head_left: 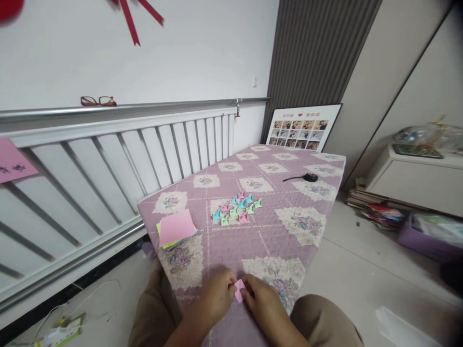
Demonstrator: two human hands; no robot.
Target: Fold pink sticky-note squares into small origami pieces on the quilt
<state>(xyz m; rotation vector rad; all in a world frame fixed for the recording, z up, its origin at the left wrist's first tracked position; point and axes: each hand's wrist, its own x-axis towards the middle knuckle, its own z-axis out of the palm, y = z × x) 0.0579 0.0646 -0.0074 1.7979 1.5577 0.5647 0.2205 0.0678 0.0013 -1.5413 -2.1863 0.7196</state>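
Note:
Between my two hands, near the front edge of the table, is a small folded piece of pink paper (239, 290). My left hand (220, 292) pinches its left side with closed fingers. On the right side, the fingers of my right hand (261, 294) are closed on the same paper. Farther up the cloth stand several small folded paper pieces (234, 211) in pink, blue and green, set close together in rows. To the left of them lies a stack of square paper sheets (177, 227), pink on top with yellow and other colours showing beneath.
A purple patterned tablecloth (235, 246) covers the table. A black round object with a thin strap (310, 177) lies at the far right. A white radiator (144, 149) runs along the left, with glasses (98, 100) above it. A photo board (302, 127) leans behind the table.

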